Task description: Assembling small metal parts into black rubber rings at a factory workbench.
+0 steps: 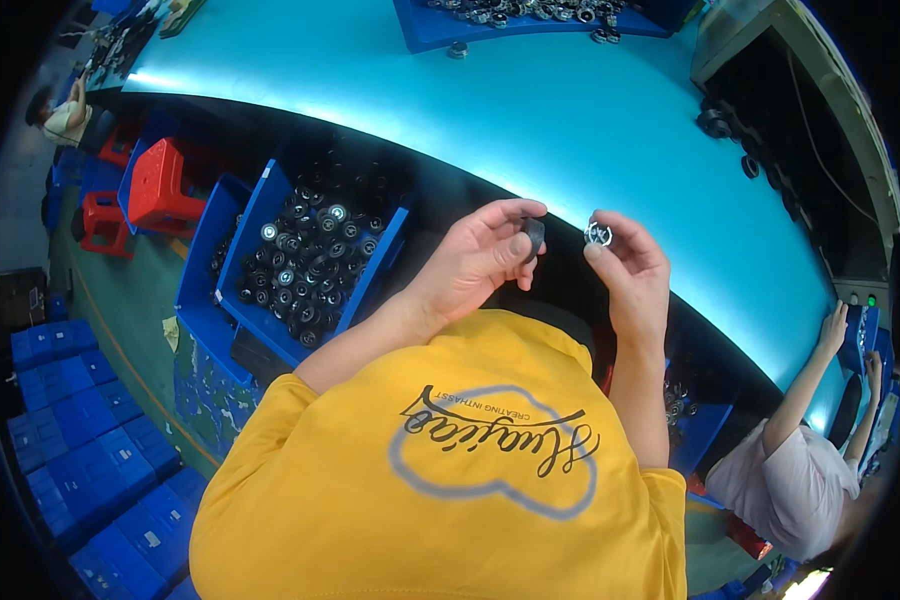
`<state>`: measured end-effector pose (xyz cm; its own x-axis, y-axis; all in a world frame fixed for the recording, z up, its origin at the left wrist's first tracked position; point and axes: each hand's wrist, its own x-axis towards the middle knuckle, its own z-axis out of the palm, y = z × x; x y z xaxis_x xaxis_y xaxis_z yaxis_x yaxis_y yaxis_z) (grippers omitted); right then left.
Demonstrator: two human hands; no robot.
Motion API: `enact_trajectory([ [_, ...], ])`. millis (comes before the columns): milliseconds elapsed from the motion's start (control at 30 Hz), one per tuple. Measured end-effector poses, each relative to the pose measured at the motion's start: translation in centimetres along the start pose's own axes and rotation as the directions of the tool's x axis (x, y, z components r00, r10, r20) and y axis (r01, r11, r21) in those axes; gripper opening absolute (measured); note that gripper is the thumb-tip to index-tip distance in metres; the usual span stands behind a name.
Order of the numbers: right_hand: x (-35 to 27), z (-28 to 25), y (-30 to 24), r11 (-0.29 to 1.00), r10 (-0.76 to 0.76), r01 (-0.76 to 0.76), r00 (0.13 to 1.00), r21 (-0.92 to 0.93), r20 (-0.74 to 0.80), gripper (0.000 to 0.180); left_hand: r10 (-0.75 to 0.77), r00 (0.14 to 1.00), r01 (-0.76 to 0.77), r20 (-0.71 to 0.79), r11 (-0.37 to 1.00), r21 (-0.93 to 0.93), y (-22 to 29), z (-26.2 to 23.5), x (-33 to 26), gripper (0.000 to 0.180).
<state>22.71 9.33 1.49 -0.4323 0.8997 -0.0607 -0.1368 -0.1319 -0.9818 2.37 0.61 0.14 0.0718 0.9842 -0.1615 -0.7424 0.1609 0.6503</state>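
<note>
Between the thumb and fingers of my left hand (480,252) is a small black wheel (534,236), turned nearly edge-on. My right hand (632,270) pinches a shiny silver hub piece (598,234) with spokes showing on its face. Both hands are raised in front of my chest, near the table's front edge, and the two parts are a short gap apart. To the left, below the table, a blue bin (270,180) holds many black wheels (310,265), some with silver centres.
A blue tray (420,38) of silver parts rests on the blue-green table (490,110). Black round parts (715,123) lie beside a machine opening at right. Red stools (160,185) and stacked blue crates (90,430) stand left. A co-worker (790,480) is at lower right.
</note>
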Motion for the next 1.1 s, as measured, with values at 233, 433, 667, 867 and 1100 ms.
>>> enact_trajectory([
  [233, -1.8, 0.1, 1.4, 0.99, 0.084, -0.083, 0.996, 0.116, -0.005, 0.036, 0.053, 0.993, -0.007, -0.107, 0.921, 0.39, 0.2, 1.5, -0.1, 0.051],
  [433, -2.0, 0.8, 2.0, 0.98, 0.147, -0.15, 0.988, 0.128, 0.039, 0.038, 0.05, 0.995, -0.01, -0.086, 0.91, 0.415, -0.1, 1.7, -0.1, 0.055],
  [667, -2.0, 1.2, 2.5, 0.977, 0.174, -0.178, 0.984, 0.12, 0.042, 0.036, 0.036, 0.995, 0.012, -0.098, 0.892, 0.452, 0.0, 1.6, 0.0, 0.055],
  [867, -1.9, 1.4, 2.4, 0.975, 0.18, -0.183, 0.983, 0.125, 0.034, 0.035, 0.019, 0.994, 0.032, -0.112, 0.901, 0.433, -0.2, 1.3, 0.2, 0.054],
  [1100, -1.9, 1.6, 2.6, 0.971, 0.208, -0.209, 0.978, 0.115, 0.028, 0.035, 0.047, 0.993, 0.011, -0.11, 0.88, 0.476, -0.5, 1.2, 0.3, 0.052],
])
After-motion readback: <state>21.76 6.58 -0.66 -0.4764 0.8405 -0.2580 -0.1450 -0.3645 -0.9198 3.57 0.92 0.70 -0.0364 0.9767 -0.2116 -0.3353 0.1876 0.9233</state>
